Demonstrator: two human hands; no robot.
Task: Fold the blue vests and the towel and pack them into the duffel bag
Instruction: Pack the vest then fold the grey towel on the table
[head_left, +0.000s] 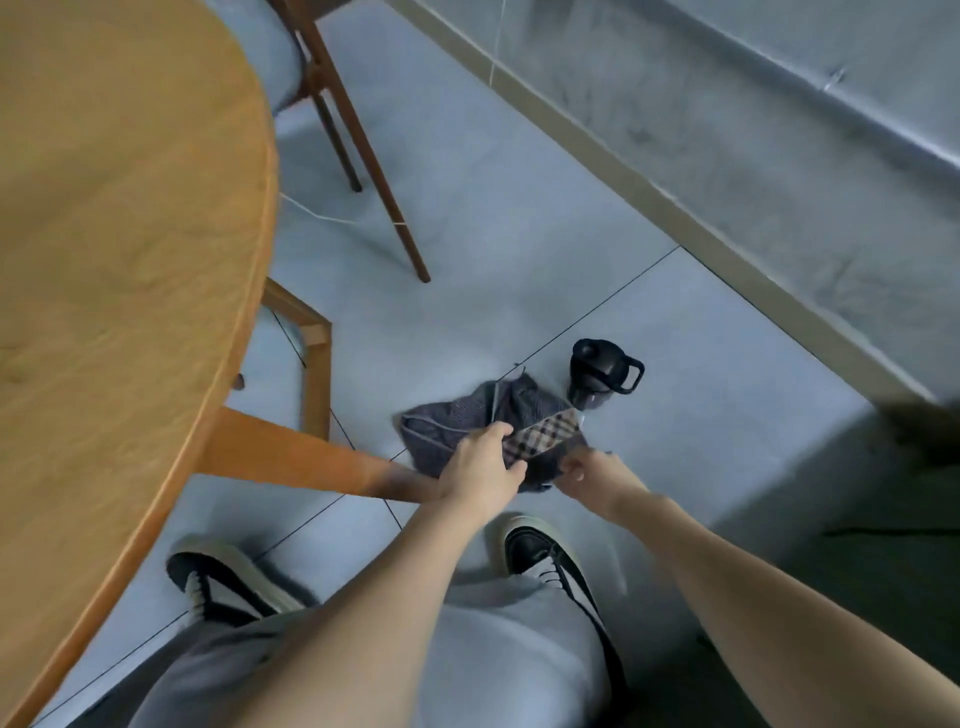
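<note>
Nearest, at six o'clock: two shoes (228, 582) on the floor (519, 218), grey trousers above them. Further out, just past centre: left hand (480, 470) curled round the near edge of a dark bag (452, 426) lying on the floor, right hand (592, 470) at its four o'clock side, fingers bent and seemingly pinching the rim, though too blurred to be certain. Checked cloth (540, 436) showing at the bag's mouth between both hands, possibly the towel or a lining; cannot tell which. Just beyond, at one o'clock from the bag: one black jug (602, 371), upright, beside it. At nine o'clock: one round desk (119, 234), bare where seen. At eleven o'clock: one chair (332, 104).

Probably late in the packing, or at the bag's opening stage. No blue vests visible; whether already inside, unknown. Count: one bag, one checked cloth, one jug, two shoes.
</note>
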